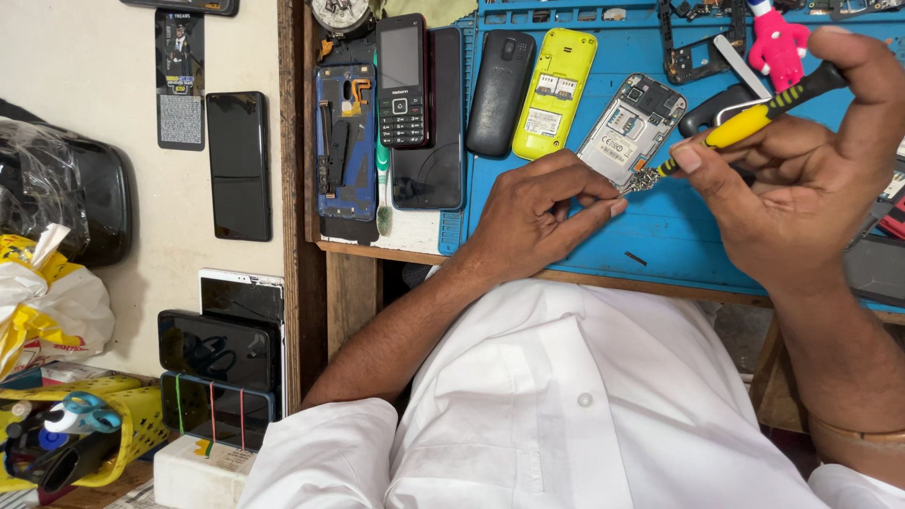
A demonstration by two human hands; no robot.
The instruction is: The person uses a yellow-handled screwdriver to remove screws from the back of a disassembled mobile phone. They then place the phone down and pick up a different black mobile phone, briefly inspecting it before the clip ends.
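Note:
My right hand (801, 179) grips a yellow and black screwdriver (754, 118), its tip pointing down-left at the lower corner of an opened silver phone body (630, 127) lying on the blue work mat (679, 236). My left hand (542, 212) rests on the mat just below that phone, its fingertips pinched together at the screwdriver tip, touching the phone's corner. What sits between those fingertips is too small to tell.
On the mat's left lie a yellow phone back (554, 90), a black phone back (500, 90), a keypad phone (403, 80) on a dark slab phone, and an opened blue phone (345, 141). Black phones (238, 165) and a yellow basket (85, 429) sit left.

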